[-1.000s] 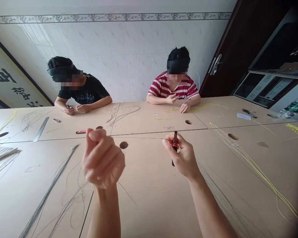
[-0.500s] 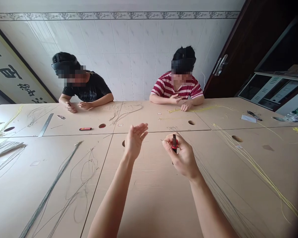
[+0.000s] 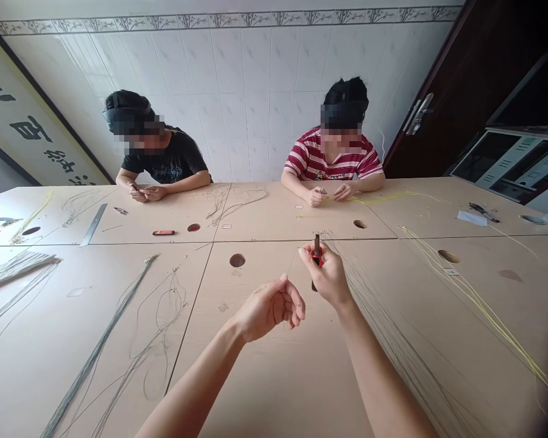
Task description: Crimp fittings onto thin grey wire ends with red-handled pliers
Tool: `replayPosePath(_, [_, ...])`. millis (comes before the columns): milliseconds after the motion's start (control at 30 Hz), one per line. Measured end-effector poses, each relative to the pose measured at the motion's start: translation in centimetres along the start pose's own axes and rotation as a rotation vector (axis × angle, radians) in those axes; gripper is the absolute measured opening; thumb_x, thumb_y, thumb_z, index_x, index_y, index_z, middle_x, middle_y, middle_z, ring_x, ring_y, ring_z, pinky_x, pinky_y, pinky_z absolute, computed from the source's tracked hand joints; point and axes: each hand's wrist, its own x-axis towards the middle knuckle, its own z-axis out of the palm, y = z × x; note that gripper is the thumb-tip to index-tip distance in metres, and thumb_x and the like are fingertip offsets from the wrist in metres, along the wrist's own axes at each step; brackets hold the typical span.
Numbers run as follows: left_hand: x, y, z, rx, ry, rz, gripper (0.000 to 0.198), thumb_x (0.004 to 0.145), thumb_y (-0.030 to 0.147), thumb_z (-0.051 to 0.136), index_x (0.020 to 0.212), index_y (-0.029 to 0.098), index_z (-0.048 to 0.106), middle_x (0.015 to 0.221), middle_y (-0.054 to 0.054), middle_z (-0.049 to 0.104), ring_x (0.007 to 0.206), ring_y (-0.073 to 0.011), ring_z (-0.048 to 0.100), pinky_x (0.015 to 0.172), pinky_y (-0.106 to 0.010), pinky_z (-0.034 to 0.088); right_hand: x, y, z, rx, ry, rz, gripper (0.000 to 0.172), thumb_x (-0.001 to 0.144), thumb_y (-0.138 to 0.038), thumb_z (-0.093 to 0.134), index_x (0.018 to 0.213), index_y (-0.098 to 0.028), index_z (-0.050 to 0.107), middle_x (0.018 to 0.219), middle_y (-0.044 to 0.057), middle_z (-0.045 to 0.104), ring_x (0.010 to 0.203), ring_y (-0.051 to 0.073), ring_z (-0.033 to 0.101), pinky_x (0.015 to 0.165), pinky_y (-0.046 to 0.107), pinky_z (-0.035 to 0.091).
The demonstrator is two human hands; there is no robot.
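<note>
My right hand (image 3: 331, 271) is closed around a small red-and-black hand tool (image 3: 316, 258), which stands nearly upright in the grip; its exact kind is unclear. Its thumb and forefinger also pinch a very thin wire (image 3: 293, 260) that slants down toward my left hand (image 3: 271, 307). The left fingers are loosely curled and apart from the thumb, close behind the wire; a firm grip on it does not show. Beside my right forearm, a spread of thin grey wires (image 3: 374, 298) lies on the table, its tipped ends (image 3: 323, 232) beyond my right hand.
Left of me lie a grey-green wire bundle (image 3: 107, 331) and loose looping wires (image 3: 164, 328). Yellow wires (image 3: 475, 301) stretch along the right. The table (image 3: 274, 389) has round holes (image 3: 237, 260). Across it sit two people (image 3: 164, 155) (image 3: 333, 152), with a red-and-black marker-like stick (image 3: 164, 232) nearby.
My left hand has come down and toward the right, its outstretched fingers now curled. My right hand has shifted slightly, still holding the tool. The view has turned a little.
</note>
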Motion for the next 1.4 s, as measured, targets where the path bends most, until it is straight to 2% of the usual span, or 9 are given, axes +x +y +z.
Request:
replayPosePath(133, [-0.7,0.6,0.6,-0.174,-0.121,0.025,0.044,0.093,0.045,0.048,0.067,0.013,0.062,0.058,-0.005,0.061,0.049,-0.0118,0.058,0.047,-0.021,0.045,0.2,1.6,1.3,0.026,-0.009,0.029,0.026,0.087,-0.042,0.056,0.075,-0.020,0.053,0.068,-0.002,0.047,0.063,0.013,0.044,0.063,0.027,0.039])
replayPosePath(300, [-1.8,2.6,1.8,-0.315,-0.159,0.246,0.039,0.096,0.036,0.047,0.066,0.015,0.060,0.054,0.000,0.056,0.046,-0.0096,0.056,0.042,-0.018,0.045,-0.3,2.2,2.0,0.039,-0.034,0.043,0.025,0.088,-0.042,0.055,0.077,-0.020,0.053,0.067,-0.003,0.046,0.060,0.012,0.042,0.060,0.026,0.038])
replayPosePath(400, [-1.9,4.8,2.2,-0.445,0.028,0.436,0.040,0.100,0.028,0.039,0.067,0.016,0.059,0.058,0.002,0.058,0.051,-0.0065,0.059,0.050,-0.015,0.050,-0.7,1.6,2.3,0.037,-0.059,0.021,0.023,0.089,-0.039,0.054,0.076,-0.020,0.051,0.068,-0.003,0.045,0.061,0.012,0.041,0.060,0.026,0.038])
replayPosePath(533, [-0.9,7.3,1.6,-0.544,0.350,0.735,0.042,0.103,0.023,0.028,0.083,0.018,0.065,0.093,-0.002,0.072,0.093,-0.0074,0.069,0.084,-0.016,0.054,-1.2,0.5,2.5,0.024,-0.076,-0.050,0.020,0.090,-0.034,0.054,0.075,-0.021,0.049,0.073,-0.002,0.044,0.066,0.012,0.042,0.065,0.027,0.037])
replayPosePath(667, [0.7,7.9,0.2,-0.533,0.455,0.863,0.034,0.102,0.027,0.034,0.094,0.015,0.065,0.123,-0.009,0.065,0.122,-0.0154,0.057,0.102,-0.025,0.047,-1.8,-0.7,2.4,0.012,-0.091,-0.131,0.021,0.091,-0.030,0.053,0.073,-0.021,0.046,0.075,-0.002,0.043,0.069,0.013,0.042,0.068,0.028,0.037])
replayPosePath(867, [3.1,5.8,-1.1,-0.385,0.596,0.759,0.031,0.099,0.029,0.041,0.099,0.012,0.067,0.137,-0.014,0.056,0.124,-0.0196,0.056,0.106,-0.029,0.044,-2.6,-2.6,2.1,-0.023,-0.116,-0.268,0.014,0.092,-0.023,0.052,0.079,-0.022,0.048,0.079,-0.001,0.047,0.069,0.012,0.045,0.069,0.028,0.038])
replayPosePath(1133, [2.2,3.1,-0.9,0.102,0.360,0.445,0.033,0.091,0.038,0.055,0.089,0.010,0.072,0.104,-0.014,0.072,0.101,-0.0226,0.065,0.091,-0.034,0.050,-1.9,-3.2,1.5,-0.059,-0.048,-0.306,0.009,0.092,-0.022,0.053,0.083,-0.023,0.051,0.085,0.000,0.053,0.075,0.013,0.049,0.071,0.029,0.040])
replayPosePath(1267, [1.0,3.4,0.0,0.484,0.411,0.422,0.039,0.094,0.044,0.049,0.089,0.011,0.071,0.083,-0.009,0.069,0.077,-0.0161,0.061,0.074,-0.029,0.049,-1.7,-2.9,1.3,-0.080,-0.036,-0.286,0.010,0.091,-0.022,0.055,0.082,-0.023,0.051,0.085,0.000,0.053,0.076,0.014,0.049,0.071,0.030,0.040])
replayPosePath(1400, [-0.1,4.0,1.0,0.718,0.453,0.364,0.044,0.095,0.048,0.043,0.082,0.014,0.069,0.062,-0.002,0.058,0.057,-0.0107,0.046,0.059,-0.025,0.039,-1.9,-2.9,1.3,-0.095,-0.030,-0.287,0.011,0.091,-0.022,0.055,0.081,-0.022,0.050,0.083,0.000,0.053,0.076,0.014,0.049,0.070,0.030,0.040])
